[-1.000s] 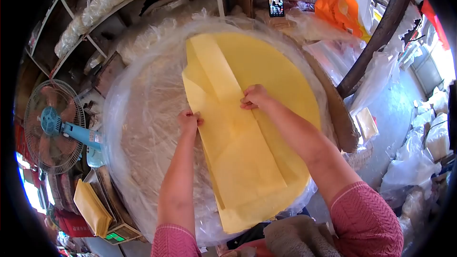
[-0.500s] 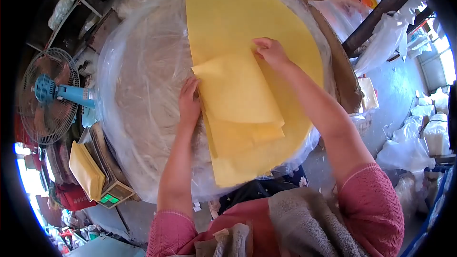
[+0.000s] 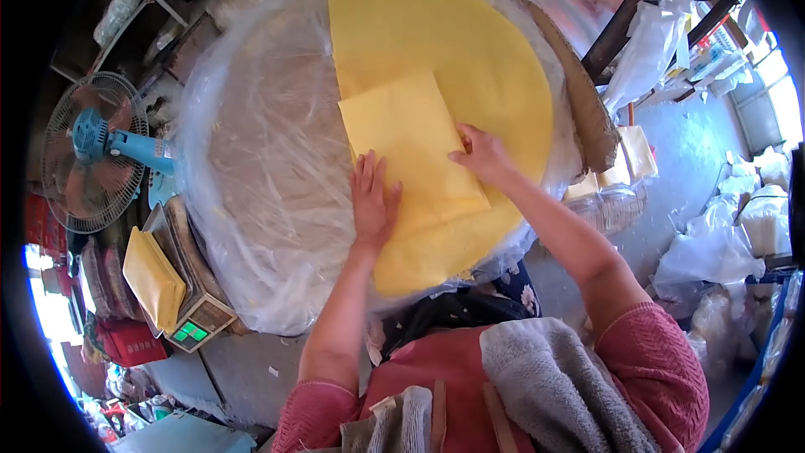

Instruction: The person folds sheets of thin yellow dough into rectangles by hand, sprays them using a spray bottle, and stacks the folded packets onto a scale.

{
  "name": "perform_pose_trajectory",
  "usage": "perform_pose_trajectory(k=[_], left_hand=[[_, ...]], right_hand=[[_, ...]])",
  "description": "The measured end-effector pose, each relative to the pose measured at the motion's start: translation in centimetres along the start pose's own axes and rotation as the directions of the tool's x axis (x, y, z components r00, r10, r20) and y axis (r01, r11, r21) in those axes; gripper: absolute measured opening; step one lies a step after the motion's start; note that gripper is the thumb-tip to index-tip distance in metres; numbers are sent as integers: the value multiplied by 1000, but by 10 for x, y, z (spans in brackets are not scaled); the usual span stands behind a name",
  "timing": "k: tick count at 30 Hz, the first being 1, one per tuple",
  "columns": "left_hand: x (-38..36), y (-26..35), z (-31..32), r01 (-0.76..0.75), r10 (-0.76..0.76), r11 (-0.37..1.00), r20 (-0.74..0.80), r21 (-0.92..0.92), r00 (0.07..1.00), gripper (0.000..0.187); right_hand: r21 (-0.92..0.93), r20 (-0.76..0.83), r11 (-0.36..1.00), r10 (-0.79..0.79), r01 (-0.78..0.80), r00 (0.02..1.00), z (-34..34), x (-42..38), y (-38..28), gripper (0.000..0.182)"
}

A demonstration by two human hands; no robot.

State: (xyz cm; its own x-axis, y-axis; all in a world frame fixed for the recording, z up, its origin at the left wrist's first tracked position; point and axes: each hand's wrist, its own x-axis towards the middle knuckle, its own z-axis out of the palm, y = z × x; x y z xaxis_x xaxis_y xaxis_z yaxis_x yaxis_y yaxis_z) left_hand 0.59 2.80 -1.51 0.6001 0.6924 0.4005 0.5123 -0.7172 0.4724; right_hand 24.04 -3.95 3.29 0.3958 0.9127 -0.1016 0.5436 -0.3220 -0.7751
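Observation:
A thin yellow sheet [image 3: 444, 25], straight along its left side and rounded on the right, lies over a round, plastic-covered surface. On it rests a folded yellow piece [image 3: 407, 130], roughly rectangular, its fold closing towards me. My left hand [image 3: 373, 201] is pressed flat on the left part of the folded piece, fingers stretched out. At the right edge of that piece, my right hand [image 3: 486, 155] has its fingers curled and thumb brought in, pinching the edge. What lies under the folded piece is hidden.
Clear plastic film [image 3: 251, 159] covers the round surface to the left. A blue fan [image 3: 101, 138] stands at the far left, above a scale with a green display [image 3: 191, 332] and a yellow stack [image 3: 153, 277]. A cardboard edge [image 3: 587, 109] borders the right side.
The folded piece now lies flatter and smoother, with a straight top edge. My left hand has moved from its left edge onto it; my right hand has come down along its right edge.

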Motion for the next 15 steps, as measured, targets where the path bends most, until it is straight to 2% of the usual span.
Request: perform_pose_trajectory(k=[3,6,8,9,10,13,15], left_hand=[[1,4,2,13,-13,997,0,70,1000,41],[-3,4,5,48,-51,990,16,133,999,38],[-3,2,10,44,-47,982,9,183,999,37],[-4,-1,13,52,-61,982,42,181,997,41],[-4,-3,14,62,-77,982,82,180,994,44],[-6,1,2,-39,-33,956,235,292,971,58],[-7,32,-30,-118,-27,943,426,311,904,66]], right_hand=[[-139,-20,988,-73,70,997,12,3,12,61],[-406,2,904,-142,131,990,9,-13,-11,62],[-535,45,774,-375,339,926,23,-14,2,62],[-601,73,678,-482,424,873,27,-9,9,62],[-599,106,673,-471,434,876,28,-7,13,60],[-583,191,671,-435,458,880,33,-10,17,56],[-594,197,659,-438,462,877,32,-12,15,55]])
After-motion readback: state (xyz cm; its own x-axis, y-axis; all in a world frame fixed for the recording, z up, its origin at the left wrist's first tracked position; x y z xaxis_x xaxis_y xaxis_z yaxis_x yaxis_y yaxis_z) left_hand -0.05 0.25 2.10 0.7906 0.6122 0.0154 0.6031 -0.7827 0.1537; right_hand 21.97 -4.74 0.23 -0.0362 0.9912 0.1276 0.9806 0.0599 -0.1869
